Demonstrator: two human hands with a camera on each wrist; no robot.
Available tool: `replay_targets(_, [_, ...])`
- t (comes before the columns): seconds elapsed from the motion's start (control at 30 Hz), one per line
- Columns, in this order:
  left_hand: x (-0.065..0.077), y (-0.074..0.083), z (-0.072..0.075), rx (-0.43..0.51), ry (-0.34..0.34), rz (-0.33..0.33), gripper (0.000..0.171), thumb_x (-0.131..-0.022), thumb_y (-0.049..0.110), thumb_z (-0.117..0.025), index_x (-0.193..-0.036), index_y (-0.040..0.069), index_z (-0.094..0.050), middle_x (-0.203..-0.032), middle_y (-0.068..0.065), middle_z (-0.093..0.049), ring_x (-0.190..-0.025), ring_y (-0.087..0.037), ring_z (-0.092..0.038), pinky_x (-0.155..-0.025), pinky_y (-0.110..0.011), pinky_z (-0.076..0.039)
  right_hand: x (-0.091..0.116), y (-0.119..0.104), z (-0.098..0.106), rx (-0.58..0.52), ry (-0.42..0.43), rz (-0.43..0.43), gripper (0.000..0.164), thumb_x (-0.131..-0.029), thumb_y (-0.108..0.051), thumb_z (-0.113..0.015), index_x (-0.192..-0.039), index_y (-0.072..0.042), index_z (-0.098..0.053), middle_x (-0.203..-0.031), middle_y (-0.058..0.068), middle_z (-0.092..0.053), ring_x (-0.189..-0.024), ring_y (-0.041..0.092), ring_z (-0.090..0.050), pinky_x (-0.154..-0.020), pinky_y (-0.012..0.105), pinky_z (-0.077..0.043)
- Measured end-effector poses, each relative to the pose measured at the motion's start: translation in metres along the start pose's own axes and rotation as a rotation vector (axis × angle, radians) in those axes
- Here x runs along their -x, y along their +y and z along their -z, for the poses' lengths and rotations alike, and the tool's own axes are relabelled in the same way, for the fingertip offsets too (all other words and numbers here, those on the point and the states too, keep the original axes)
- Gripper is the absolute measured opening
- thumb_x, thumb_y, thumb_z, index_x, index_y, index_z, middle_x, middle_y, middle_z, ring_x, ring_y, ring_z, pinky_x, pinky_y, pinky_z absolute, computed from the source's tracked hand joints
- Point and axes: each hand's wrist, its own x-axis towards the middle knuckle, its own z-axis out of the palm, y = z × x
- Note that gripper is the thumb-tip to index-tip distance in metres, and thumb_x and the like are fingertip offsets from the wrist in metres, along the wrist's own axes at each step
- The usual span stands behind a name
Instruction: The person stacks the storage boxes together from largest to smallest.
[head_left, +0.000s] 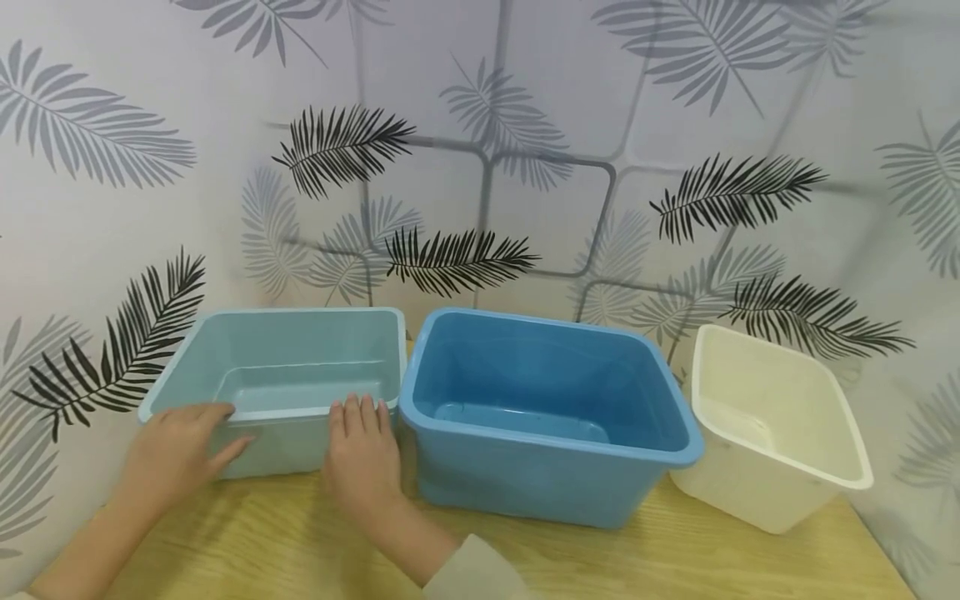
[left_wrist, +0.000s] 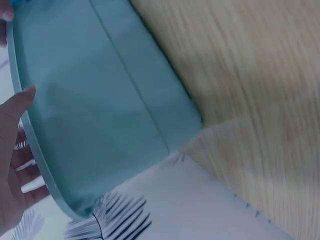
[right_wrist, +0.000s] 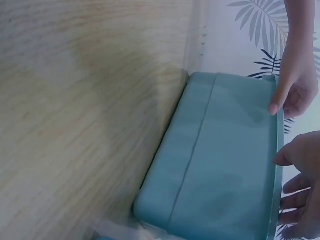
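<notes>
A light teal plastic storage bin stands upright at the left, its opening facing up, with a bare interior floor. My left hand holds its front rim near the left corner, thumb on the outside and fingers over the edge. Farther right along that rim, my right hand grips with its fingers laid over the top. In the left wrist view, the left thumb crosses the rim while the other fingers pass behind it. The right wrist view shows both thumbs against the bin's outer wall.
Close beside the teal bin stands a deeper blue bin. A cream bin sits turned at an angle on the right. All rest on a wood-grain tabletop, before a leaf-patterned wall covering.
</notes>
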Motion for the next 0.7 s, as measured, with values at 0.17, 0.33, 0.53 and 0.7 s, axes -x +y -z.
replay_targets(0.17, [0.001, -0.022, 0.0, 0.075, -0.114, -0.029, 0.052, -0.068, 0.05, -0.071, -0.09, 0.003, -0.065, -0.077, -0.013, -0.07, -0.063, -0.03, -0.064, -0.056, -0.043, -0.052, -0.004, 0.008, -0.003, 0.001, 0.038, 0.024, 0.05, -0.074, -0.038, -0.075, -0.114, -0.012, -0.061, -0.113, 0.002, -0.063, -0.111, 0.018, -0.058, -0.097, 0.034, -0.048])
replay_targets(0.33, [0.006, -0.033, 0.001, 0.052, -0.196, -0.014, 0.039, -0.055, 0.021, -0.079, -0.088, 0.006, -0.065, -0.077, -0.009, -0.07, -0.064, -0.029, -0.065, -0.055, -0.04, -0.051, -0.005, 0.013, -0.01, 0.012, -0.071, 0.02, 0.051, -0.077, -0.035, -0.074, -0.118, -0.01, -0.056, -0.111, 0.002, -0.061, -0.109, 0.018, -0.056, -0.1, 0.033, -0.045])
replay_targets(0.53, [0.009, -0.037, 0.003, 0.032, -0.183, 0.016, 0.025, -0.073, 0.037, -0.067, -0.072, 0.015, -0.056, -0.057, 0.007, -0.054, -0.046, -0.006, -0.04, -0.041, -0.027, -0.035, -0.004, 0.015, -0.014, 0.097, -0.024, 0.055, 0.022, -0.075, -0.017, -0.074, -0.091, -0.013, -0.059, -0.082, -0.003, -0.061, -0.08, 0.012, -0.056, -0.081, 0.026, -0.046])
replay_targets(0.7, [0.011, -0.039, 0.008, 0.034, -0.118, 0.019, 0.042, -0.078, 0.056, -0.044, -0.068, 0.016, -0.053, -0.054, 0.008, -0.051, -0.046, -0.004, -0.031, -0.039, -0.025, -0.029, -0.007, 0.016, -0.013, 0.107, 0.051, 0.081, 0.015, -0.073, -0.015, -0.074, -0.075, -0.016, -0.059, -0.071, -0.005, -0.061, -0.068, 0.01, -0.055, -0.066, 0.024, -0.043])
